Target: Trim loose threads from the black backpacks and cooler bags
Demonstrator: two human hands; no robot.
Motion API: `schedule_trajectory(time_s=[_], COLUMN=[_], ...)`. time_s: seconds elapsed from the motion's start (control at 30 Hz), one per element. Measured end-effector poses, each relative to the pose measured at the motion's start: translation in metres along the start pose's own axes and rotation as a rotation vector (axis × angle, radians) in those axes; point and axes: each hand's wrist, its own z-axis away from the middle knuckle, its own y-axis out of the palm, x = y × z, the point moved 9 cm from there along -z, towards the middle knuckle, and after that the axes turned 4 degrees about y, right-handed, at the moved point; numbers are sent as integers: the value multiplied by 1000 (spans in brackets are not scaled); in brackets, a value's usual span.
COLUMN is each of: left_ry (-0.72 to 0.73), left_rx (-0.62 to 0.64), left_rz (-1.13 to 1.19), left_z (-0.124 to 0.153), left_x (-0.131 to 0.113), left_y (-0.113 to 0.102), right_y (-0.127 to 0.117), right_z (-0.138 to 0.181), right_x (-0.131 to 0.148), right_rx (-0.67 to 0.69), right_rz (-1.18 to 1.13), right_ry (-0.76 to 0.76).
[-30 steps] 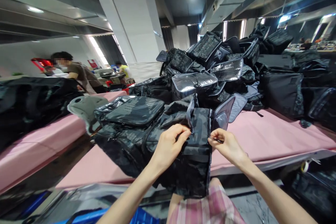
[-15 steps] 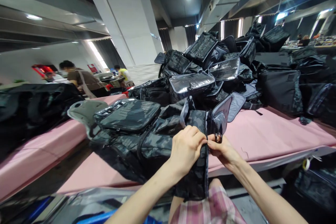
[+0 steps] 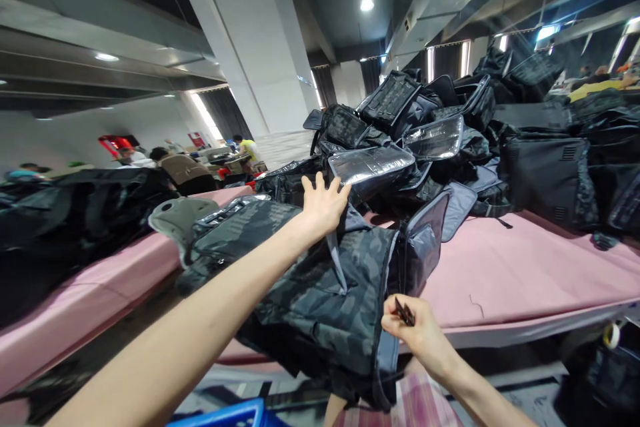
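Here, camouflage bag point(image 3: 320, 310): it lies across the near edge of the pink table point(image 3: 500, 273), its near end hanging over toward our lap point(image 3: 415, 407).
Zip edge point(image 3: 387, 267): it runs lengthwise from the far side toward us, along the bag's right side.
Right hand point(image 3: 419, 325): we have it at that edge, the nearer of our two hands, fingers curled around a small dark tool point(image 3: 405, 312); whether they pinch fabric too, we cannot tell.
Left hand point(image 3: 324, 205): farther from that edge, fingers spread and grasping nothing, over the bag's far part; contact is unclear to us.
Grey-lined flap point(image 3: 427, 240): it stands out at the right, just beyond the zip edge.
Bag heap point(image 3: 387, 103): behind, several silver-lined lids are raised; we cannot see what the bags hold.
Blue basket point(image 3: 230, 413): only its rim shows below us, contents out of view.
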Motion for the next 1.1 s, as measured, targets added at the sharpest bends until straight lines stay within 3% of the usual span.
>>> schedule_trajectory(time_s=[0.07,0.13,0.27,0.33,0.4,0.5,0.57,0.63,0.73,0.83,0.9,1.03,1.1], left_ry=[35,89,50,18,49,54,-7,-56,-106,-158,-183,-207,-220], left_rx=[172,252,132,89,119,199,139,82,139,144,131,118,110], left_rz=[18,177,815,986,963,676,542,644,951,1077,1144,1243,1275], left_z=[-8,-7,12,24,31,26,16,8,2,1,1,3,5], left_x=[0,0,21,29,23,8,9,12,15,20,20,18,18], left_y=[18,28,31,34,37,43,39,40,60,77,84,87,87], right_y=[4,0,-10,-8,-3,3,5,7,7,-4,-23,-63,-58], right_z=[4,7,7,5,5,9,13,17,18,8,-6,-40,-60], right_x=[-4,-8,-13,-14,-15,-10,-3,1,5,20,43,98,111], right_rx=[42,37,-4,27,74,117,118,116,128,120,30,-345,-338], right_rz=[27,36,51,75,109,222,316,393,480,532,588,895,1058], right_ry=[13,16,14,24,34,-6,-48,-64,-67,-124,-220,-348,-348])
